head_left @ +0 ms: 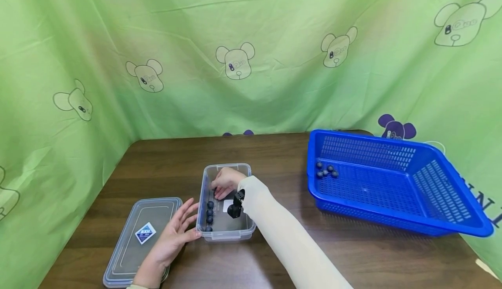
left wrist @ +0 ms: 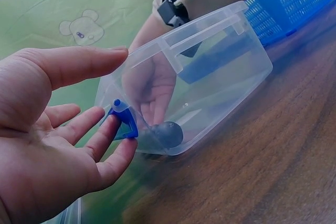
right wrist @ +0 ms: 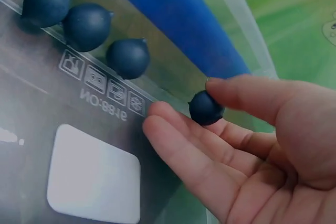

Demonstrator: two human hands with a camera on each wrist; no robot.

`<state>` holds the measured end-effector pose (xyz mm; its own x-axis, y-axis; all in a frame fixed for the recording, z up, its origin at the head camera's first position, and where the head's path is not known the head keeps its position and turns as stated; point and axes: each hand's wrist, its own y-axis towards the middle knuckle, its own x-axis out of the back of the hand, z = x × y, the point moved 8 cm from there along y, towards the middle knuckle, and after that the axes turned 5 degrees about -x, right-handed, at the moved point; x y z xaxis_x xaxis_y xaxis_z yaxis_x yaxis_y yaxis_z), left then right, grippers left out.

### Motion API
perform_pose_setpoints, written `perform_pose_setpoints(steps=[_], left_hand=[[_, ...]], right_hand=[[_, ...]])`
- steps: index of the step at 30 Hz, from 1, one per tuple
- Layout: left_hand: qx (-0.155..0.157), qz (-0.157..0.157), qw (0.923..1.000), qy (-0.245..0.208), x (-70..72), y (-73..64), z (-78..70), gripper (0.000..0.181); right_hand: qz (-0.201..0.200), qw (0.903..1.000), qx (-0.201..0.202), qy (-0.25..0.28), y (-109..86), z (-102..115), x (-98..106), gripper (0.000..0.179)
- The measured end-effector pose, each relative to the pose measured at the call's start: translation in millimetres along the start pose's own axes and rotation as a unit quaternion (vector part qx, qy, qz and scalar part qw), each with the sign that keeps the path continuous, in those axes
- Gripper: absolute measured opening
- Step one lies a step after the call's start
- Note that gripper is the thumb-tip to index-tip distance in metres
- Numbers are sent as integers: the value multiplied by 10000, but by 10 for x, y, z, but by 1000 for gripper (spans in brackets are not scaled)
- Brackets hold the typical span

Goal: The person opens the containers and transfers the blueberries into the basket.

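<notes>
A clear plastic container [head_left: 234, 235] stands on the table, with several small dark blue balls [head_left: 210, 212] in a row along its left wall. Reaching inside it, my right hand [head_left: 226, 181] pinches another ball [right wrist: 206, 108] between thumb and fingers, near the far end of that row. The balls have tiny pointed nubs. My left hand [head_left: 172, 236] is at the container's left side, fingers extended and thumb by the near-left corner. In the left wrist view its fingertips touch a blue clip [left wrist: 124, 118] on the container's side.
Left of the container lies a clear lid [head_left: 127, 247] with a blue-and-white label, partly under my left forearm. A large blue basket [head_left: 376, 197] stands at the right, several dark balls [head_left: 325, 172] in its left corner. A green printed curtain [head_left: 188, 93] hangs behind the table.
</notes>
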<state>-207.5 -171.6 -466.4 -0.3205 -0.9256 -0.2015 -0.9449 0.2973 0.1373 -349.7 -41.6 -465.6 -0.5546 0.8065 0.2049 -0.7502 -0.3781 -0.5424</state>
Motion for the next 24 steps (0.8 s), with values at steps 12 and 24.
perform_pose_setpoints(steps=[12,24], left_hand=[[66,-31,10000,-57,-11,2,0,95],[55,-20,10000,3,-10,-1,-15,94]], right_hand=[[349,9981,364,366,-77,122,163,14],[720,9941,756,297,-352,369,182,30]])
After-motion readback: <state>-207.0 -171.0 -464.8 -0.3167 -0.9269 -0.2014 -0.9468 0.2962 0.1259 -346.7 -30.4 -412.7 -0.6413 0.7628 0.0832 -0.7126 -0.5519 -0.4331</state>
